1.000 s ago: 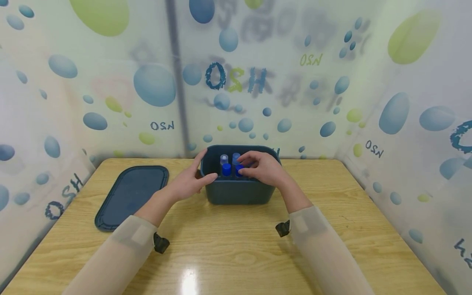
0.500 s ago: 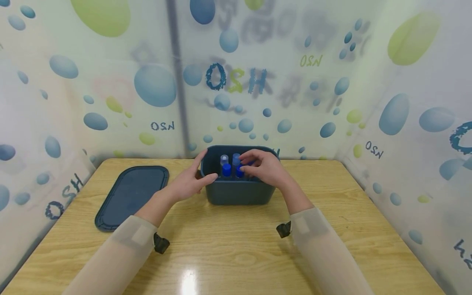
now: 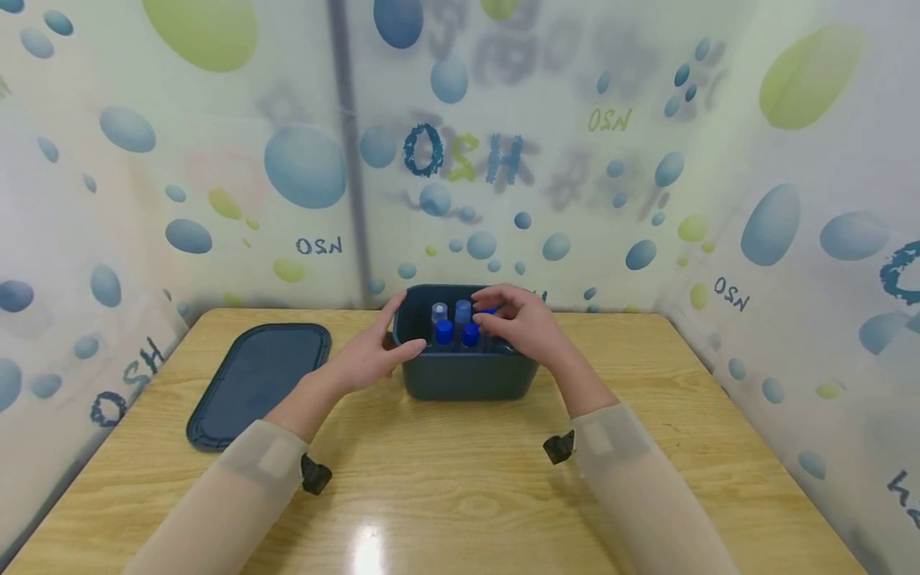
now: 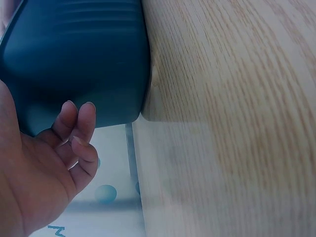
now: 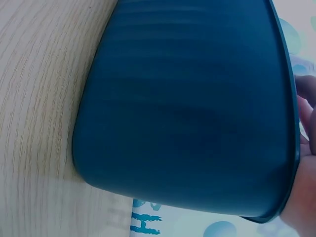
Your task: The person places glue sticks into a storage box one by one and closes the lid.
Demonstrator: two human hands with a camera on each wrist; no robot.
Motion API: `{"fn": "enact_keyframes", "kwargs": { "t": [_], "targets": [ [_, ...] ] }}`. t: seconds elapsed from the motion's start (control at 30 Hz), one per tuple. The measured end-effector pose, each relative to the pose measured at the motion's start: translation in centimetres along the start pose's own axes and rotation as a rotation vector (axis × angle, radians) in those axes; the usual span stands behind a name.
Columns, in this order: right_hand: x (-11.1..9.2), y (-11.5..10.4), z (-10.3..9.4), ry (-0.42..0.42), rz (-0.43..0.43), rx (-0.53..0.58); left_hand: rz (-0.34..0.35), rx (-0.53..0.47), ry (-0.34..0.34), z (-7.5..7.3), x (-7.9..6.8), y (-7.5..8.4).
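Note:
In the head view, a dark blue-green plastic bin (image 3: 470, 375) stands at the back of the table with several blue-capped bottles in it. My left hand (image 3: 366, 355) holds its left end, thumb over the front rim and index finger along the left rim. In the left wrist view, other fingers (image 4: 86, 118) bend loosely by the bin's end wall. My right hand (image 3: 525, 323) is over the bin's right part, fingers bent and spread from the thumb. Just left of that thumb is a front bottle's blue cap (image 3: 470, 334); another blue cap (image 3: 492, 310) shows partly behind the fingers.
A flat dark lid (image 3: 262, 383) with rounded corners lies on the wooden table (image 3: 467, 479) left of the bin. White sheets (image 3: 611, 160) printed with blue and green ovals enclose the back and sides, right behind the bin.
My right hand has come up and a little right, off the front blue cap, which is now fully in sight. My left hand keeps its place on the bin.

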State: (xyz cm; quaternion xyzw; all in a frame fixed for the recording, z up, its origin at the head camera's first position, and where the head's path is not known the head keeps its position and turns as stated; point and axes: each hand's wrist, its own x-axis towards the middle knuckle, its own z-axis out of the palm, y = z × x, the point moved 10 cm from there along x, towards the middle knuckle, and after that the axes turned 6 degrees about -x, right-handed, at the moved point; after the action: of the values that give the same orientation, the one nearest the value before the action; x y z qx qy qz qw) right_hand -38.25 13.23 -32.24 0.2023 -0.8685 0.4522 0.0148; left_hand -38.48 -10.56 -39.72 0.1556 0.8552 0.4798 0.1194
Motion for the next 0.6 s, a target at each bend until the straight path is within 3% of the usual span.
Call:
{"fn": "enact_keyframes", "kwargs": {
  "t": [0.33,0.6],
  "targets": [
    [-1.2,-1.0,-2.8,0.096,-0.080,0.043,0.025,-0.015,-0.004,0.2,0.0,0.2],
    [-3.6,1.4,-5.5,0.132,-0.023,-0.040,0.027,-0.004,-0.004,0.1,0.0,0.2]
  ]
}}
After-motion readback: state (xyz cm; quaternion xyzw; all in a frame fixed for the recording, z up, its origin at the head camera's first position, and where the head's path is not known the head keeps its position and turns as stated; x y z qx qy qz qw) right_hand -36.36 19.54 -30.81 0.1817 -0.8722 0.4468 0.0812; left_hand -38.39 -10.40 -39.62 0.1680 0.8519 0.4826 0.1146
